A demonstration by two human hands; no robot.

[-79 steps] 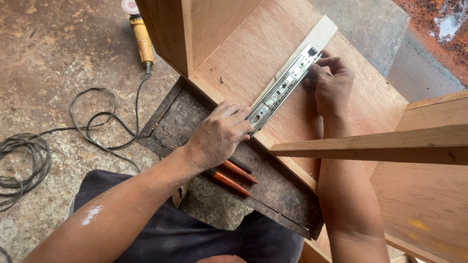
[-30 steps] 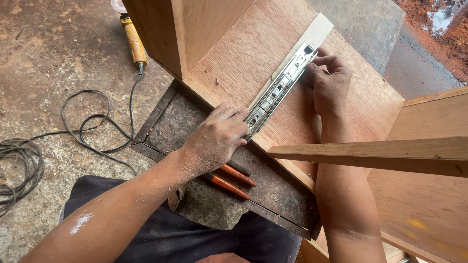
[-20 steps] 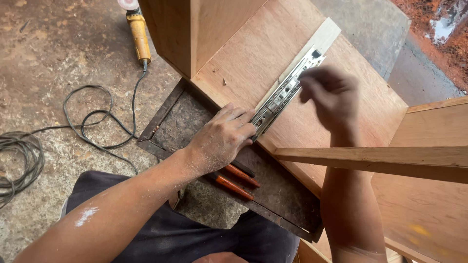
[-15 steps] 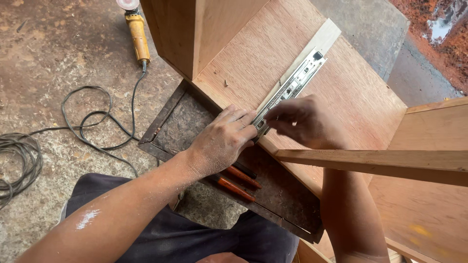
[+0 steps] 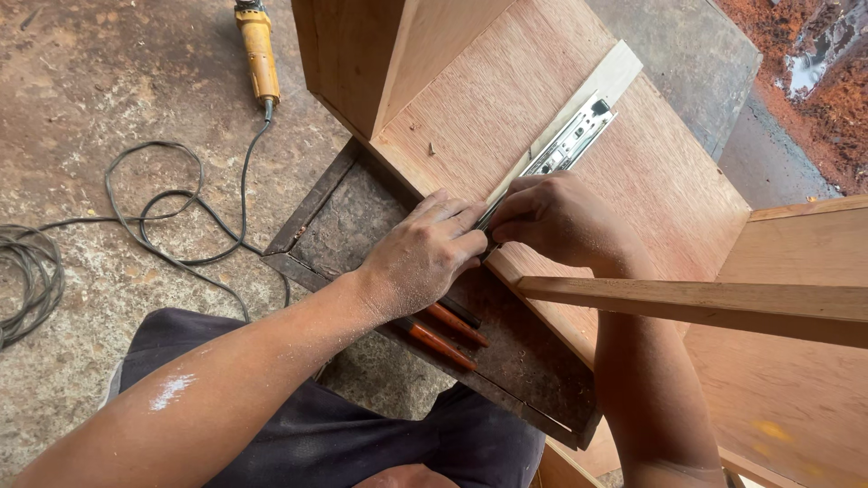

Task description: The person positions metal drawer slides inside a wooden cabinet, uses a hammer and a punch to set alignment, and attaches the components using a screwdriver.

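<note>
A metal drawer slide (image 5: 568, 143) lies along a pale wooden strip on a plywood cabinet panel (image 5: 651, 181). My left hand (image 5: 423, 253) presses down on the near end of the slide, fingers curled over the panel's edge. My right hand (image 5: 551, 217) meets it at that same near end, fingertips pinched on the slide next to my left fingers. Whether something small sits between the fingers is hidden.
Two orange-handled tools (image 5: 443, 330) lie in a dark shallow tray (image 5: 533, 361) under my left wrist. A yellow-handled power tool (image 5: 258, 50) and its black cable (image 5: 163, 217) lie on the concrete floor at left. A wooden rail (image 5: 723, 303) crosses above my right forearm.
My right hand left the far end of the slide and came down along it to the near end, beside my left hand. My left hand stayed put.
</note>
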